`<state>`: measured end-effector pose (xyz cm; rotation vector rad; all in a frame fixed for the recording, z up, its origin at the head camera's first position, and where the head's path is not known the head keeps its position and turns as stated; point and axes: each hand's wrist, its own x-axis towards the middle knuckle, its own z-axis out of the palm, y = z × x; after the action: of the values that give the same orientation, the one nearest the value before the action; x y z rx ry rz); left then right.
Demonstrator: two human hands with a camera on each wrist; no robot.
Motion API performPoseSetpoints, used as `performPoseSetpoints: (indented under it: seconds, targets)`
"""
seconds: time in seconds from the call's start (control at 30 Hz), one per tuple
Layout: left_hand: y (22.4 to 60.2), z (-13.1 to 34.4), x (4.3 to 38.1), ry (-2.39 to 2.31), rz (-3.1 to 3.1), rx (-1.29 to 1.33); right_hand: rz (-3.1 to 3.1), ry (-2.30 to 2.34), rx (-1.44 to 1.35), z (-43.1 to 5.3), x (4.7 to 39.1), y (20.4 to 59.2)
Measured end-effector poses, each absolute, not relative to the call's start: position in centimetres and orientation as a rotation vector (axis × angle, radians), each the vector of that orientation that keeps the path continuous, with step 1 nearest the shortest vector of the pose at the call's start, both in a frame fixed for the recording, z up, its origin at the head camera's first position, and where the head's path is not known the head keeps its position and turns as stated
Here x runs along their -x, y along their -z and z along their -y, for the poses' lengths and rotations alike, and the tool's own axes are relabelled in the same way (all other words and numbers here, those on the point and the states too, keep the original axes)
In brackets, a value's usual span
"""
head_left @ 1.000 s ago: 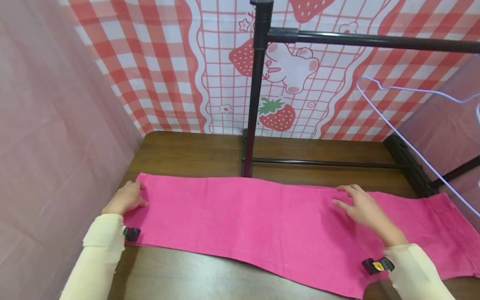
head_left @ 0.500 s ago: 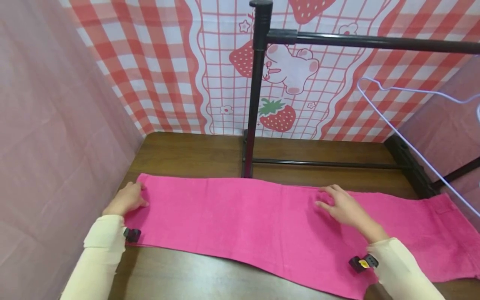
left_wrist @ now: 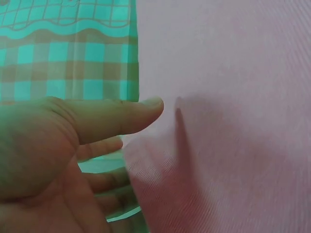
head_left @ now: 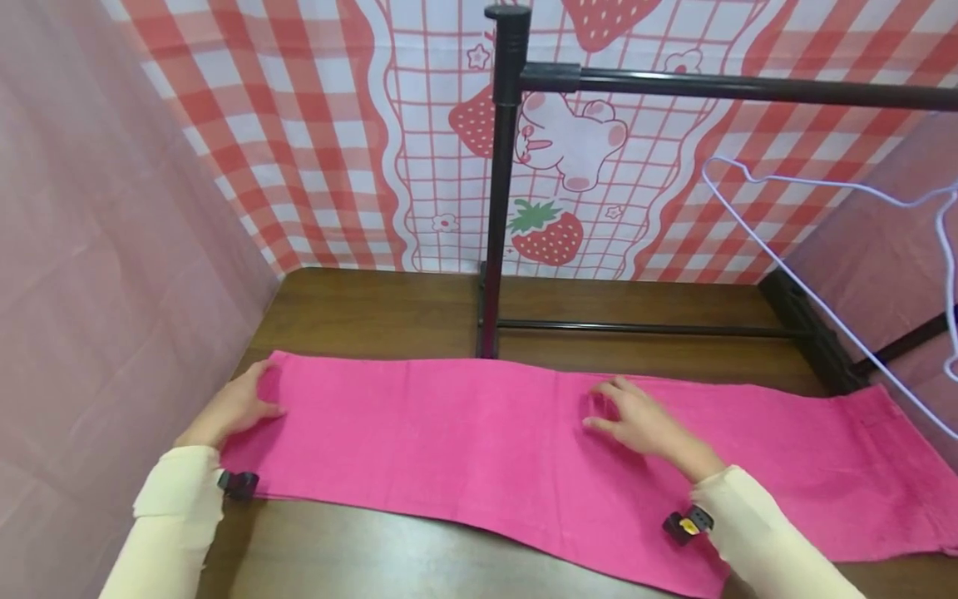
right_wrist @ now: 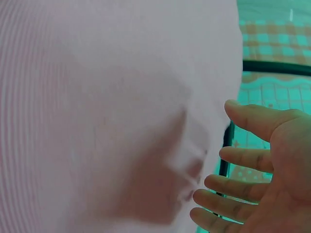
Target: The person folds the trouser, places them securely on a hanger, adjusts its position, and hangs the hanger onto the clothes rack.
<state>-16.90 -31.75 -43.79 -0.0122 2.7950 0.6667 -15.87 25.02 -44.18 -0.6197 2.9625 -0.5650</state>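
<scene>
A pair of pink corduroy trousers, folded lengthwise, lies flat across the table, with the waist end at the right. At the leg's hem end on the left is my left hand, thumb and fingers spread apart. In the left wrist view its thumb extends over the cloth's edge and pinches nothing. My right hand hovers above the middle of the trousers and casts a shadow on them. The right wrist view shows its fingers loosely extended, with no cloth between them.
Behind the trousers stands a black clothes rack with a top rail and a low crossbar. A lilac wire hanger hangs at the right. Pink drapes flank the brown wooden table, and a strawberry-print curtain covers the back.
My right hand has travelled left above the trousers, from the waist side toward the middle. The left hand has drawn slightly left. The head view has shifted a little; the trousers lie as before.
</scene>
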Motion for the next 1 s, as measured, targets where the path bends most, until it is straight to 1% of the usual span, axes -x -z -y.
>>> performPoseSetpoints:
  seconds: [0.17,0.37,0.63,0.73,1.0]
  targets:
    - [43.5,32.5,16.7,-0.655,-2.788,0.036,-2.967,0.570,0.684,-24.0,15.6,44.8]
    - [43.1,33.5,16.5,-0.610,-2.805,0.000,-2.975,0.576,0.672,-23.2,15.5,45.1]
    - [43.2,34.2,15.6,-0.722,-2.717,-0.028,-2.887,0.589,0.676,-21.6,15.2,45.4]
    - [43.2,34.1,15.2,-0.820,-2.692,-0.039,-2.878,0.572,0.688,-21.2,15.0,45.5]
    - [42.1,33.2,14.5,-1.316,-2.413,0.032,-2.875,0.519,0.705,-20.5,14.7,45.6]
